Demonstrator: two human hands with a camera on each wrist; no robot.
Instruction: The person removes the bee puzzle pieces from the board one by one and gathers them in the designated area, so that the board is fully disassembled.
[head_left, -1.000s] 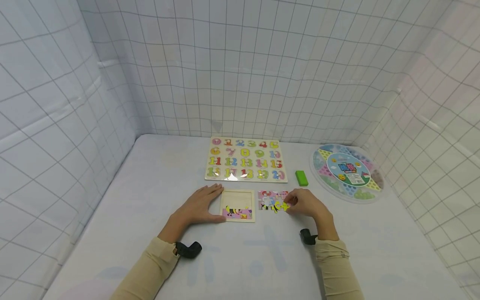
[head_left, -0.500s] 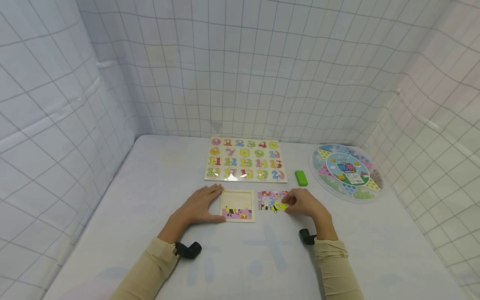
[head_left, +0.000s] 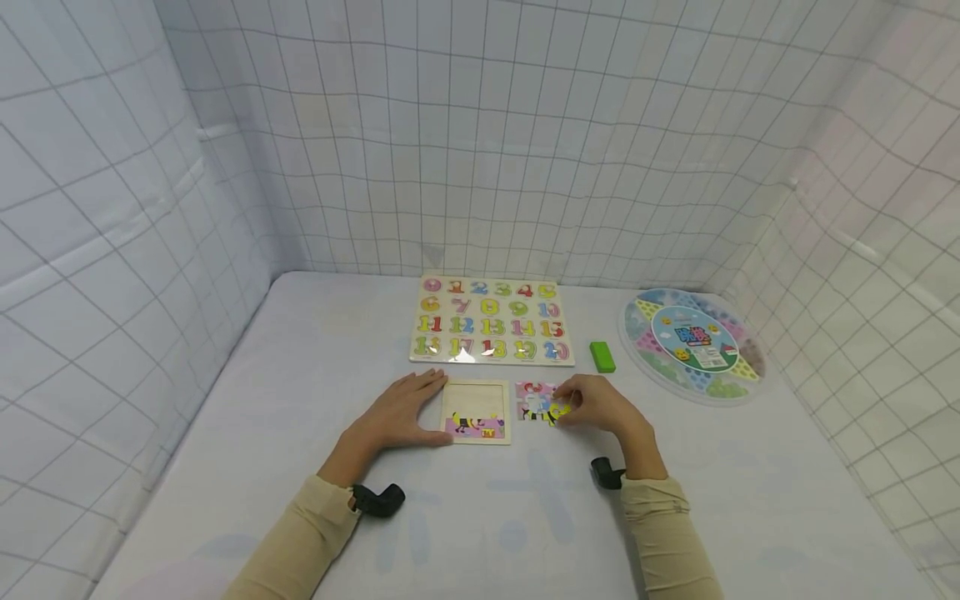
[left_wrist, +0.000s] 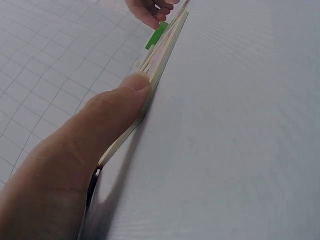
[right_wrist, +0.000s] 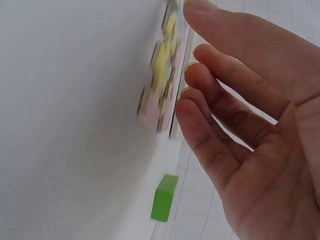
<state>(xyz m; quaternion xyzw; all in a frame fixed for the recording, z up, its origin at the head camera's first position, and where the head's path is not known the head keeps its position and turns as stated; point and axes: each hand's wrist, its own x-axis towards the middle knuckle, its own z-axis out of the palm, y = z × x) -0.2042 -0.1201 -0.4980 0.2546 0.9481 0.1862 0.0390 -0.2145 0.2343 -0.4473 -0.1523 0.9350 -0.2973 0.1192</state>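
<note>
My left hand [head_left: 395, 414] rests at the left side of a small square wooden puzzle tray [head_left: 507, 417], index finger and thumb stretched along its left corners. The left wrist view shows the thumb [left_wrist: 117, 105] against the tray's edge. A strip of pink and yellow bee pieces [head_left: 474, 427] fills the tray's lower part; bare wood shows above. Right of the tray lies a group of interlocked puzzle pieces [head_left: 531, 404]. My right hand [head_left: 600, 406] is over their right end, partly hiding them. Its fingers [right_wrist: 202, 130] are loosely bent, with no clear pinch on the pieces [right_wrist: 162, 65].
A wooden number puzzle board [head_left: 491, 320] lies behind the tray. To its right are a green block [head_left: 602, 357] and a round, clear-rimmed game board [head_left: 693, 342]. White cloth [head_left: 480, 517] covers the table, and gridded cloth walls [head_left: 495, 142] surround it.
My right hand has shifted slightly left across the right end of the loose puzzle pieces, covering more of them. The left hand and tray stay in place.
</note>
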